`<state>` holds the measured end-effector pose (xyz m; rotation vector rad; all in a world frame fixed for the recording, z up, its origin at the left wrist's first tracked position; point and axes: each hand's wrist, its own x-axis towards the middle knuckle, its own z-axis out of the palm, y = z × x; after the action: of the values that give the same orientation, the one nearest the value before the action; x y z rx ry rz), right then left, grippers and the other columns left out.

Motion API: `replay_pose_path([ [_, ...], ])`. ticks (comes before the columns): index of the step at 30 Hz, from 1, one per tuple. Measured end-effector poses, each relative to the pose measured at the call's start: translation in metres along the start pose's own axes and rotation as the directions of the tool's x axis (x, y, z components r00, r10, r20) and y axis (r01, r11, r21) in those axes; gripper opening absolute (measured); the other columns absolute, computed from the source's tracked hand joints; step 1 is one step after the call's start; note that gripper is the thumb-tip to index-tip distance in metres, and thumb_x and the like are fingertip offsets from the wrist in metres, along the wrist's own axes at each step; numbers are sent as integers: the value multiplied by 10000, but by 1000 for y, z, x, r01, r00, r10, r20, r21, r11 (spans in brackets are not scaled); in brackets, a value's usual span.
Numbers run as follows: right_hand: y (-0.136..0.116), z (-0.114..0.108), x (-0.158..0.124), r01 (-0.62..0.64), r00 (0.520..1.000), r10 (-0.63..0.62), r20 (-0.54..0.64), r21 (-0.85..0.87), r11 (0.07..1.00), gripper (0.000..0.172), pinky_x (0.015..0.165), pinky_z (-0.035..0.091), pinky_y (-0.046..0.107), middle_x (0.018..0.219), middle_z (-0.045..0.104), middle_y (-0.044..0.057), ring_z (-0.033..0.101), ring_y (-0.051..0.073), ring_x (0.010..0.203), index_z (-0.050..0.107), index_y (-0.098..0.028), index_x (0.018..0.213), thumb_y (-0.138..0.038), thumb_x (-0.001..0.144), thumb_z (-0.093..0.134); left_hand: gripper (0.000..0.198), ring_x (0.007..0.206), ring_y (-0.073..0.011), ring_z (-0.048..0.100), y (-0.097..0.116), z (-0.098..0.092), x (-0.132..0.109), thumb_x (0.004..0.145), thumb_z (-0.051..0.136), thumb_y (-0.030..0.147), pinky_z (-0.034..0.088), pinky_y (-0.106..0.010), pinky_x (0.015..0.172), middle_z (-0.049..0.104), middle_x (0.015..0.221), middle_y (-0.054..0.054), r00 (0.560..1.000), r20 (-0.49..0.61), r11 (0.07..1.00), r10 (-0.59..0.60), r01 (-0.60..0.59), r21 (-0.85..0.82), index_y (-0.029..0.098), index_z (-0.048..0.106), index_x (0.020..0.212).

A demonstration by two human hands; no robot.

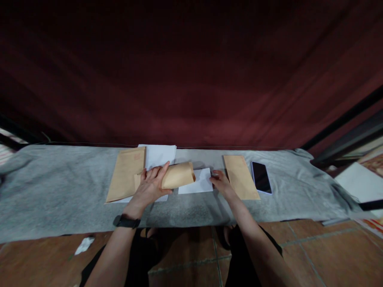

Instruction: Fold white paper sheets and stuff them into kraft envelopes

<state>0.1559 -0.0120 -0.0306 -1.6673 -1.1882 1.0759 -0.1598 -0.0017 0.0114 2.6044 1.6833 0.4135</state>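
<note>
My left hand [151, 184] is closed on a brown paper envelope [178, 175], fingers over its left part and thumb along the near edge. The envelope bulges, and its mouth faces right. A folded white sheet of paper [202, 183] lies at that mouth; its left end is covered by the envelope, so I cannot tell how far inside it reaches. My right hand [220, 182] pinches the sheet's right edge between thumb and fingers. Left of my left hand lies a larger stack of brown envelopes [127, 171], overlapping white paper sheets [158, 154].
Another flat brown envelope [241, 177] lies right of my right hand, beside a dark-screened phone [261, 178]. A grey cloth [287, 179] covers the narrow bench. A dark red curtain [197, 99] hangs behind it. A crumpled white tissue [84, 245] is on the tiled floor.
</note>
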Motion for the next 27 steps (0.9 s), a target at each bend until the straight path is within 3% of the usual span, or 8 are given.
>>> replay_pose_path([
  [3,-1,7,-8,-47,985,19,169,166,985,323,594,504,289,791,715,29,664,202,707,679,-181,954,-404,723,648,1082,1279,-358,487,0,0,1,742,764,438,205,-599,1158,541,1337,-123,1000,16,1000,-3,3,-12,273,117,1594],
  [5,-2,8,-11,-30,978,-15,206,216,976,326,612,504,296,784,721,34,657,207,715,697,-177,888,-438,696,668,1079,1281,-357,486,-1,0,1,741,764,446,218,-588,1155,539,1344,-120,1000,20,1000,-1,1,-21,279,123,1593],
  [9,-2,-8,0,91,995,-87,-49,79,993,208,710,489,331,720,684,22,616,222,779,642,-208,758,-405,690,639,1065,1274,-354,494,-1,0,1,743,767,446,245,-575,1146,547,1340,-119,1000,14,999,-25,25,-36,282,140,1589],
  [12,-3,-28,12,205,948,-188,-258,39,978,256,794,487,350,852,708,60,614,243,897,639,-210,847,-430,724,596,1081,1274,-350,498,-2,1,1,740,774,437,256,-567,1143,558,1328,-114,1000,11,999,-25,26,-45,281,126,1592],
  [20,-16,-38,6,341,918,-245,-312,309,888,413,863,493,352,1061,722,70,629,228,965,654,-205,1091,-464,770,621,1096,1311,-356,458,-2,2,3,754,765,440,205,-599,1154,526,1366,-129,1000,8,999,-27,27,-24,285,82,1597],
  [23,-16,-37,6,302,934,-237,-268,236,924,354,798,494,338,897,719,45,613,222,872,674,-205,944,-492,738,653,1112,1308,-358,457,1,-1,4,755,766,443,198,-599,1159,520,1370,-133,999,-15,999,-30,30,-23,281,60,1599],
  [27,-11,-39,9,251,964,-236,-126,124,960,321,650,446,291,680,625,-1,541,177,696,621,-208,716,-526,706,664,1107,1298,-359,460,3,-2,5,751,773,428,191,-597,1162,524,1354,-138,1000,-16,1000,-18,18,-5,267,77,1597],
])
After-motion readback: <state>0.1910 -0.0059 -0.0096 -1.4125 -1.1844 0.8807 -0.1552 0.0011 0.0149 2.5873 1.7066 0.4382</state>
